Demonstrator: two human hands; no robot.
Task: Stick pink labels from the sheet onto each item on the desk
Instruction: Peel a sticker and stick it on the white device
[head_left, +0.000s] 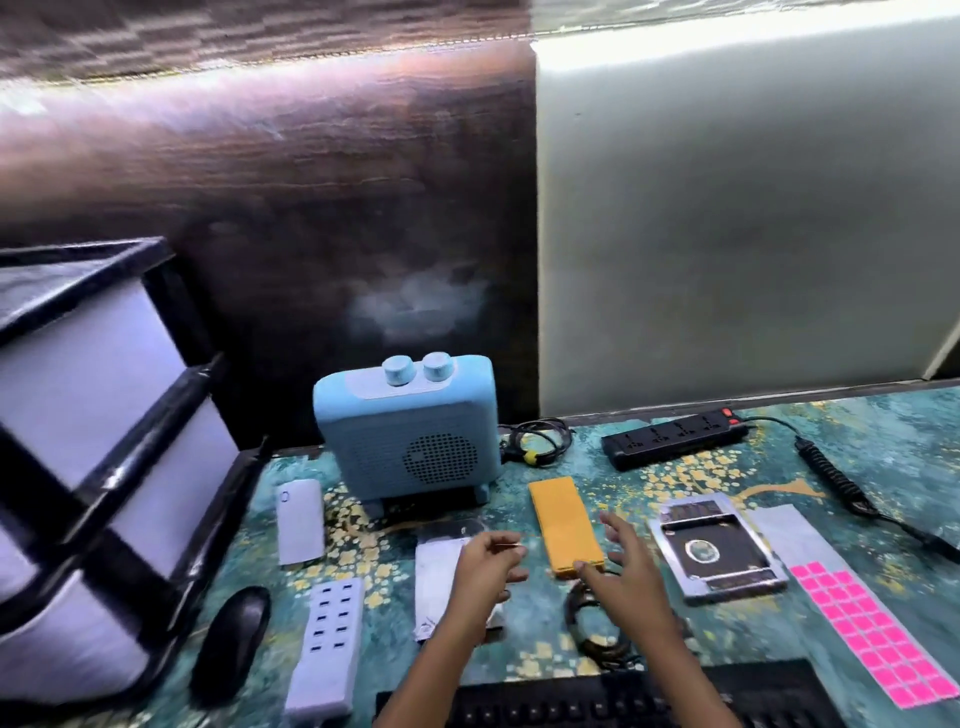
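We see our left hand (488, 566) pinching a thin sliver (511, 544) over the middle of the table (883, 467), our right hand (628, 569) spread open above the near end of the orange case (563, 522), and the pink label sheet (872, 631) lying along the table's right edge.

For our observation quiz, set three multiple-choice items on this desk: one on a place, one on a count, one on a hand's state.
1. The label sheet lies: A) at the desk's right B) on a chair C) in a box
2. Knobs on the heater: A) one B) two C) four
3. The right hand is: A) a fist B) holding a cup C) open
Key: 1A, sheet sits far right; 2B, two round knobs show; 3C, fingers spread.
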